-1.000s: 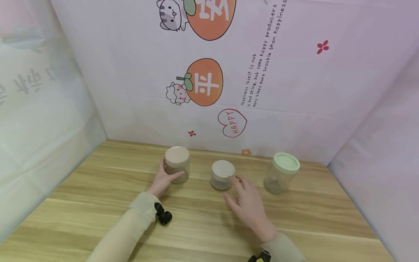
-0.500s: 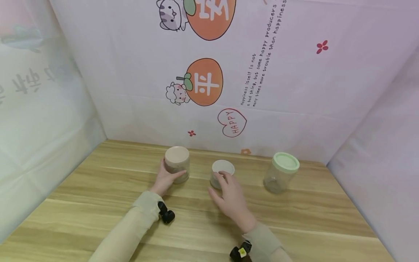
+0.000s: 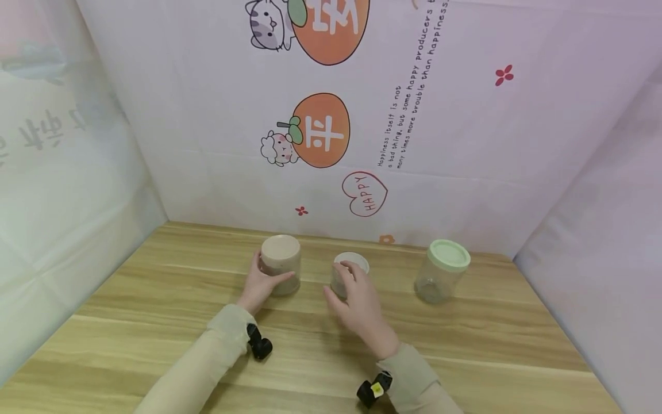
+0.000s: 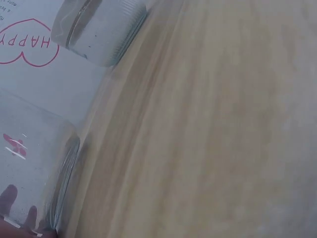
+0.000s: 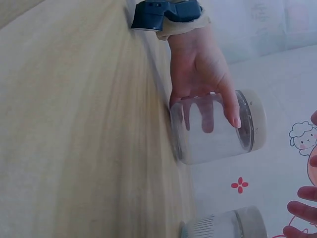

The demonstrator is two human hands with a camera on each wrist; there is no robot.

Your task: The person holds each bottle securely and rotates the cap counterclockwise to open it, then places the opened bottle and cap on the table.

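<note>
Gripping the tall beige-lidded jar (image 3: 287, 280), the left hand (image 3: 258, 284) has its thumb and fingers around the clear wall! Over to the right hand (image 3: 363, 306): fingers loosely spread about the short white-lidded jar (image 3: 354, 257), contact impossible to tell. Even pressure, jars kept upright, looks wise on such smooth sides. Further out, the green-lidded jar (image 3: 441, 275) stands well apart; printed cloth (image 3: 439, 201) limits room behind.

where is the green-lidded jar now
In the head view, the green-lidded jar stands on the right of the table, near its back edge, right of the small jar.
</note>
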